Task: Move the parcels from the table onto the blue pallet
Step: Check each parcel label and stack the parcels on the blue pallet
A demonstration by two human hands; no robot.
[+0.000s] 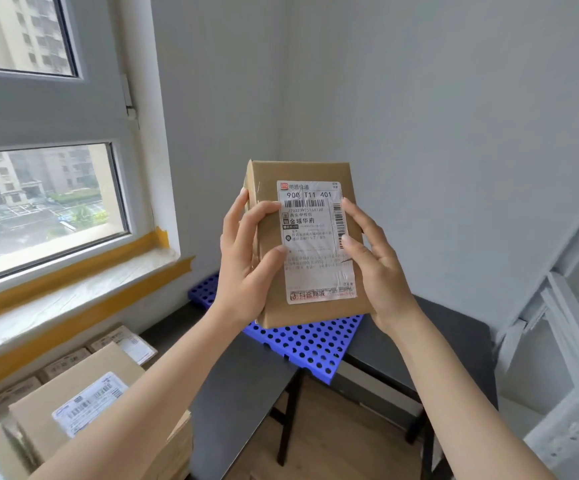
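Brown cardboard fills the middle of the head view: a parcel (307,244) held upright in the air, its white shipping label (317,242) facing the camera. The left hand (246,261) grips its left edge, fingers wrapped round the side and thumb across the front. The right hand (373,261) holds the right edge, fingertips curled onto the label. Below and behind the parcel lies the blue pallet (310,344), perforated, its near corner jutting past the edge of a dark table (243,382). Its visible surface is bare. More parcels (84,393) are stacked at lower left, under the window sill (73,292).
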